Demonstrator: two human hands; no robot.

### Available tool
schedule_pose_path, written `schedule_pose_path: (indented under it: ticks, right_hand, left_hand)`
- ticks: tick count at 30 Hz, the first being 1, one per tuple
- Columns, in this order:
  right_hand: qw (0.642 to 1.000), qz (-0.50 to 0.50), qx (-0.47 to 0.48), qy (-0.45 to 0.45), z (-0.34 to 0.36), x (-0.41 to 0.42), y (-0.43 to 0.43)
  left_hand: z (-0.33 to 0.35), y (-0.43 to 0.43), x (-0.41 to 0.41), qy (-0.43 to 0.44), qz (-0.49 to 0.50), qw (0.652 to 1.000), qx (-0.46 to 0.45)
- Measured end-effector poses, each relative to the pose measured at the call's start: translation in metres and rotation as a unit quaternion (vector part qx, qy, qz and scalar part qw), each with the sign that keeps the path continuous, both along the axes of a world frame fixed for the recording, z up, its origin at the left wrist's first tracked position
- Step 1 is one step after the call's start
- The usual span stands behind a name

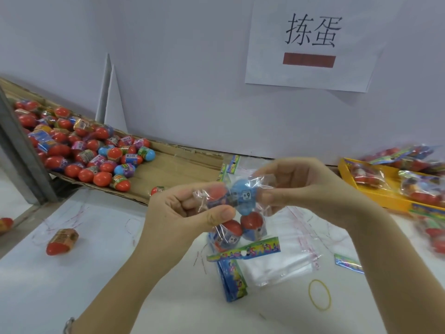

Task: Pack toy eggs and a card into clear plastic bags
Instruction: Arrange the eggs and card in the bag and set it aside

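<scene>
The yellow tray point(375, 197) at the right edge is blurred and cut off, its packs hard to make out. Above the table, a clear bag point(258, 183) holds red and blue toy eggs point(242, 189), with a colourful card point(243, 251) at its lower end. The left hand point(183, 210) and the right hand point(296, 189) each pinch one end of the bag between thumb and curled fingers.

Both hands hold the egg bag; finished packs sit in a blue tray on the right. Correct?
No: head view shows the tray is yellow, not blue. The left hand and right hand do hold the egg bag.
</scene>
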State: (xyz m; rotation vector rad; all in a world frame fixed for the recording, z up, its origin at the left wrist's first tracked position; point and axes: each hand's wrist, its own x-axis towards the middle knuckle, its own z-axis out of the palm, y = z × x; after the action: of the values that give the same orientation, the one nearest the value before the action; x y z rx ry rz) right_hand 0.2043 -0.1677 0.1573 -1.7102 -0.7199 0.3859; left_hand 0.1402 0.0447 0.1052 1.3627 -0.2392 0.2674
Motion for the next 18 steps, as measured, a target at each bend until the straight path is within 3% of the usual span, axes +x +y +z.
schedule_pose_path:
  ticks: [4, 10, 18]
  right_hand:
    - [0.999, -0.029, 0.026, -0.011, 0.002, -0.002, -0.002]
    - [0.996, -0.064, 0.055, -0.028, 0.000, 0.000, -0.002]
    - [0.995, -0.086, 0.041, -0.016, 0.001, -0.006, 0.007]
  left_hand:
    - [0.001, 0.002, 0.001, -0.014, -0.032, 0.999, -0.017]
    - [0.005, 0.010, 0.006, 0.055, 0.073, 0.994, -0.058]
    - [0.003, 0.007, 0.008, 0.133, 0.093, 0.986, -0.043]
